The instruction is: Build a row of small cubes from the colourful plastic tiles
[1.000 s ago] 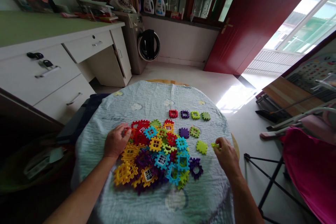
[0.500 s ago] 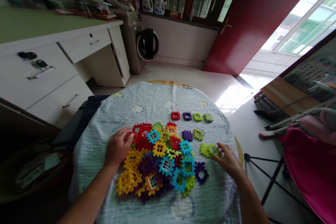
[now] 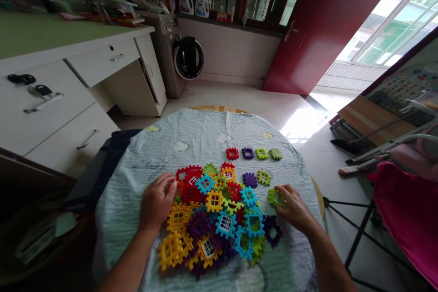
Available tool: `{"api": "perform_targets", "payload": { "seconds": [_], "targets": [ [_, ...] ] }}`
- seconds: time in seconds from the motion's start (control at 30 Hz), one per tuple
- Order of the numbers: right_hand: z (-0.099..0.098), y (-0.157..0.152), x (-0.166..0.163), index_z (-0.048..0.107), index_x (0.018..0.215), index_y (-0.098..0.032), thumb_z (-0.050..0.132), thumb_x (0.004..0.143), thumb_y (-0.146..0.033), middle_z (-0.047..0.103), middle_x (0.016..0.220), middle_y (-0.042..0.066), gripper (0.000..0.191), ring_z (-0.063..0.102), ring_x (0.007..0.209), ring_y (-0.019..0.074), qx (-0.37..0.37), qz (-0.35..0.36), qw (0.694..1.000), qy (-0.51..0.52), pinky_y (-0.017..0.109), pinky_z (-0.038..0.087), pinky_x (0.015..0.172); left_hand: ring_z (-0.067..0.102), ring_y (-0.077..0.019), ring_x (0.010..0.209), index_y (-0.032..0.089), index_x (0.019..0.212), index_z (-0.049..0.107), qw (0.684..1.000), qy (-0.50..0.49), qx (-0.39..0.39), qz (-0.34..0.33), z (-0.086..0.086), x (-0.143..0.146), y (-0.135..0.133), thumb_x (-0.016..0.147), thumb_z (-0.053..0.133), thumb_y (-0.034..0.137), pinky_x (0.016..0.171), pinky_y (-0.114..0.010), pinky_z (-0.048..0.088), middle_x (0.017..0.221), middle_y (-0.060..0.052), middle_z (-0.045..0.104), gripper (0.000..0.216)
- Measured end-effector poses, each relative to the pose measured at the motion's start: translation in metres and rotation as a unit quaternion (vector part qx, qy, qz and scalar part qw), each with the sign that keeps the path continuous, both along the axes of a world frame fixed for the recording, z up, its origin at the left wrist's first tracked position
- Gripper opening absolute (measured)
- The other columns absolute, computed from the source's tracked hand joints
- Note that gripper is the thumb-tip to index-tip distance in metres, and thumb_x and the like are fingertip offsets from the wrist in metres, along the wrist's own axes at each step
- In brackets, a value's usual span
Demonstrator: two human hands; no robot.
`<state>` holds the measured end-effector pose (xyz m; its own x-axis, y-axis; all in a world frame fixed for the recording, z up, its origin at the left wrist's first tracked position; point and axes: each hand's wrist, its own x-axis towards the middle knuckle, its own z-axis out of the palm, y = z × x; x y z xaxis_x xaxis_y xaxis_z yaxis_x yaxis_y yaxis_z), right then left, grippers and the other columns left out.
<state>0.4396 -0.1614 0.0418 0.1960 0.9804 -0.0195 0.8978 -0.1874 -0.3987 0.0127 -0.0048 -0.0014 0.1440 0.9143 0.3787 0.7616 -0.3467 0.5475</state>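
Observation:
A pile of plastic interlocking building blocks lies on the cloth, with yellow blocks (image 3: 179, 216), red blocks (image 3: 191, 187), blue blocks (image 3: 226, 223) and purple blocks (image 3: 199, 222). My left hand (image 3: 155, 203) rests at the pile's left edge, fingers loosely apart, thumb beside red and orange blocks. To the right of the pile, my right hand (image 3: 294, 207) has its thumb and fingers on a light green block (image 3: 274, 197); its fingers partly cover that block. A dark purple block (image 3: 273, 230) with a round hole lies just below this hand.
Behind the pile, a red block (image 3: 232, 153), a purple frame block (image 3: 247, 153) and two green blocks (image 3: 262, 153) form a row. A solid purple block (image 3: 250, 179) and a green block (image 3: 263, 177) sit nearer. The round table's cloth (image 3: 191, 132) is wrinkled. A pink chair (image 3: 404, 219) stands right.
My right hand has shifted left over the light green pieces. Two showed side by side before; one shows now. My left hand stays by the pile, and the view has shifted slightly.

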Motion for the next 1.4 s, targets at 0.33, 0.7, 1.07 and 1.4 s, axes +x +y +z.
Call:
{"api": "perform_targets", "payload": {
  "seconds": [0.33, 0.7, 1.07, 1.4],
  "targets": [
    [0.006, 0.003, -0.005, 0.063, 0.118, -0.022, 0.057, 0.063, -0.015, 0.060, 0.110, 0.008, 0.056, 0.055, 0.106, 0.0250, -0.040, 0.004, 0.999, -0.020, 0.039, 0.044, 0.098, 0.064, -0.0267, 0.110, 0.020, 0.088, 0.067, 1.000, -0.001, 0.002, 0.010, 0.003, 0.002, 0.000, 0.090, 0.045, 0.042, 0.102, -0.043, 0.048, 0.110, -0.012, 0.072, 0.032],
    [0.003, 0.002, -0.008, 0.063, 0.117, -0.019, 0.064, 0.071, -0.022, 0.060, 0.111, 0.010, 0.047, 0.054, 0.106, 0.0253, -0.017, 0.015, 0.999, -0.024, 0.037, 0.042, 0.097, 0.066, -0.0268, 0.105, 0.018, 0.086, 0.068, 1.000, 0.000, -0.001, 0.019, 0.002, 0.003, 0.004, 0.089, 0.043, 0.045, 0.100, -0.041, 0.049, 0.108, -0.013, 0.072, 0.036],
    [0.007, 0.008, -0.014, 0.065, 0.112, -0.020, 0.067, 0.069, -0.025, 0.060, 0.106, 0.008, 0.043, 0.053, 0.100, 0.0255, -0.030, -0.004, 0.999, -0.032, 0.035, 0.040, 0.091, 0.067, -0.0259, 0.103, 0.019, 0.082, 0.067, 1.000, -0.003, -0.008, 0.030, 0.009, 0.005, 0.003, 0.085, 0.045, 0.044, 0.100, -0.040, 0.050, 0.107, -0.012, 0.073, 0.034],
    [0.029, 0.040, 0.007, 0.059, 0.112, -0.018, 0.059, 0.064, -0.015, 0.055, 0.106, 0.009, 0.047, 0.049, 0.100, 0.0250, 0.002, 0.047, 0.999, -0.027, 0.035, 0.040, 0.091, 0.068, -0.0262, 0.105, 0.020, 0.081, 0.066, 0.999, -0.005, -0.012, 0.030, 0.007, 0.002, 0.004, 0.083, 0.047, 0.044, 0.100, -0.040, 0.051, 0.107, -0.012, 0.073, 0.032]
  ]
}}
